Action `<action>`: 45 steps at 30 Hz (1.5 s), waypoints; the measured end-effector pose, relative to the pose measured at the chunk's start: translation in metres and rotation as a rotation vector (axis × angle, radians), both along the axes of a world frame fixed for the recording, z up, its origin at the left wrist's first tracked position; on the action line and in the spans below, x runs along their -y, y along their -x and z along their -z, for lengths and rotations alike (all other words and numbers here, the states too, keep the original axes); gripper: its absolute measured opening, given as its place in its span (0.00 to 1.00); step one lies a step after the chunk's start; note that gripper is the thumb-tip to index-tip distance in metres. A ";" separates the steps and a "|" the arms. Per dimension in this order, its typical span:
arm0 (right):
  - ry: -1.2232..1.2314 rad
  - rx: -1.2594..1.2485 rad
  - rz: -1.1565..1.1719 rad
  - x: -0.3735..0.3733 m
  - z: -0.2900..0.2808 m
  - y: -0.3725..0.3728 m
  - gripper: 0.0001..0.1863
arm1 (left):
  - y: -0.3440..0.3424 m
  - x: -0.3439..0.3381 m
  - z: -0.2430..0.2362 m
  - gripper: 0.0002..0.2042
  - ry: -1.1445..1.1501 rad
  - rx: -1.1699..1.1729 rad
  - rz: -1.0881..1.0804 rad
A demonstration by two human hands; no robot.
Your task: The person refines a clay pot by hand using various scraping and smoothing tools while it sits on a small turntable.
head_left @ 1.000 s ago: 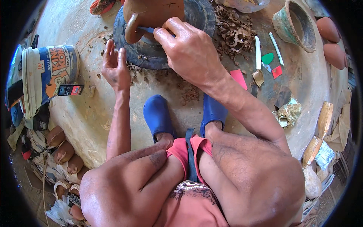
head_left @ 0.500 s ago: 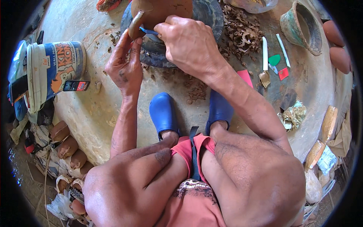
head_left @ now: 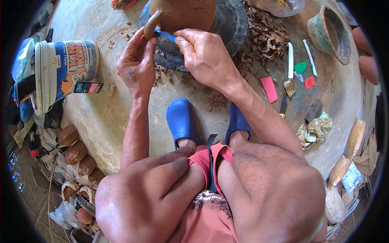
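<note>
At the top stands a brown clay pot point(head_left: 184, 15) on a dark round turntable point(head_left: 237, 30), its upper part cut off by the picture's edge. From its left side sticks out a curved clay piece, a handle or spout point(head_left: 150, 26). My left hand point(head_left: 137, 67) closes its thumb and fingers about the lower end of that piece. In my right hand point(head_left: 210, 58) is a thin blue tool point(head_left: 166, 36), pinched between thumb and fingers. The tool's tip points left and meets the clay piece, near my left fingertips.
Dry clay shavings point(head_left: 267, 38) heap right of the turntable. Beyond lie white strips point(head_left: 290, 60), a pink piece point(head_left: 268, 89), a dark blade point(head_left: 284, 104) and a greenish basin point(head_left: 326, 34). A paint bucket point(head_left: 67, 67) with a phone point(head_left: 88, 87) stands left. Clay pots point(head_left: 76, 152) line the lower left.
My right hand has drawn back from the clay piece, showing more of the blue tool. My left hand keeps its hold. The whole view has shifted slightly, and the pink piece is now uncovered.
</note>
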State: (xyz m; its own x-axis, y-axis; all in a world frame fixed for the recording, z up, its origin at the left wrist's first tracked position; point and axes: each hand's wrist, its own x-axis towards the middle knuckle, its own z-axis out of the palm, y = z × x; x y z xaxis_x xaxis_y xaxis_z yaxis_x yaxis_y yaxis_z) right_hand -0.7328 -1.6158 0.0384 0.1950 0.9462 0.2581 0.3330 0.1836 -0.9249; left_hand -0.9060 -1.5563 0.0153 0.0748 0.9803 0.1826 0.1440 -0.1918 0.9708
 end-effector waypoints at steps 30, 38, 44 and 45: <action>-0.199 0.855 0.002 -0.019 -0.027 -0.010 0.08 | 0.017 -0.020 -0.002 0.22 0.227 0.181 0.171; -0.167 0.884 0.063 -0.009 -0.032 -0.008 0.08 | 0.024 -0.022 -0.003 0.23 0.226 0.166 0.215; -0.002 0.842 -0.005 -0.011 -0.032 -0.004 0.10 | 0.022 -0.020 -0.004 0.23 0.230 0.166 0.258; -0.005 0.840 -0.005 -0.013 -0.029 -0.007 0.10 | 0.022 -0.021 -0.004 0.23 0.227 0.170 0.244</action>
State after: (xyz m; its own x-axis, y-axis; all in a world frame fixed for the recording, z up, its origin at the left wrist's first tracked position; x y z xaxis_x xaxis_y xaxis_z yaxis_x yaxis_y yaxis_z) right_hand -0.7262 -1.6025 0.0676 -0.0680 0.9449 0.3201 0.9097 0.1904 -0.3689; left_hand -0.9281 -1.5358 0.0198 0.2982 0.9545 -0.0073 -0.0461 0.0220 0.9987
